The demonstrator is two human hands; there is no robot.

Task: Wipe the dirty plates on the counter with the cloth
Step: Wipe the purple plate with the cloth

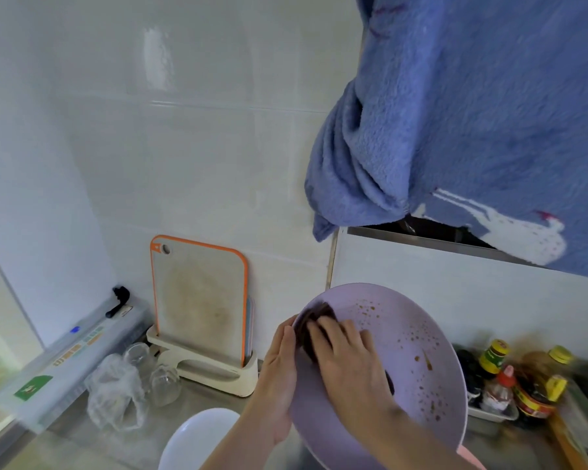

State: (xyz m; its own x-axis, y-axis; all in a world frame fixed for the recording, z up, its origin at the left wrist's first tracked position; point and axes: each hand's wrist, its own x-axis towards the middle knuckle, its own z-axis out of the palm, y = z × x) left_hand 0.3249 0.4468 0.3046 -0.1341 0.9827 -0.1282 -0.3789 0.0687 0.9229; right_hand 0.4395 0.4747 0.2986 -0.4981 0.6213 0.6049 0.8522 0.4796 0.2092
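Note:
A lilac plate point(418, 378) spattered with brown sauce spots is tilted up on edge above the counter. My left hand point(275, 378) grips its left rim from behind. My right hand point(347, 357) presses a dark brown cloth point(314, 320) flat against the plate's upper left face; most of the cloth is hidden under my fingers. A white plate point(197, 439) lies on the counter below my left forearm.
A cutting board point(197, 300) stands in a cream rack against the tiled wall. Upturned glasses point(163, 381) and a crumpled plastic bag point(116, 398) sit left. Sauce bottles point(510, 378) crowd a tray at right. A blue fleece towel point(472, 123) hangs overhead.

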